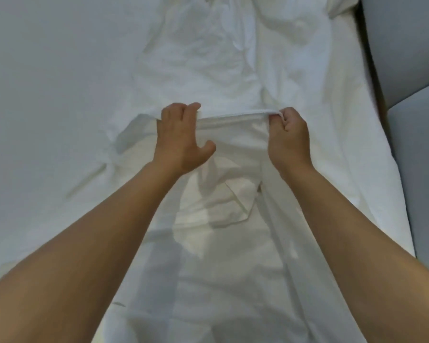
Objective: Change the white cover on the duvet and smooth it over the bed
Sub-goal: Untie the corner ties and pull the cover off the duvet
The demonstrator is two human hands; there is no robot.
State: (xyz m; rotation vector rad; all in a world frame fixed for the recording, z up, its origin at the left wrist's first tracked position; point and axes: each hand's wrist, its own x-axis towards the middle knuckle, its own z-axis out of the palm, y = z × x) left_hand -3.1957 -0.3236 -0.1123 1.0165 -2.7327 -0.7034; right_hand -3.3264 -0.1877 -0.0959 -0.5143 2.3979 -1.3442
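The left part of the bed (47, 82) lies flat, open for a hand to sweep across. Down the middle the rumpled white cover (208, 58) heaps in folds; its taut hem, gripped by the left hand (181, 137) and right hand (289, 134), bars the gap between them. A grey padded panel (406, 58) stands along the bed's right edge, walling off that side.

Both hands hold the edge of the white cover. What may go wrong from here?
1. The left hand only hooks the edge of the white cover, thumb spread away, while the right hand pinches it; a pull may slip the left grip.
2. The cover lies bunched in a narrow, creased strip along the bed; pulling may twist it instead of spreading it.
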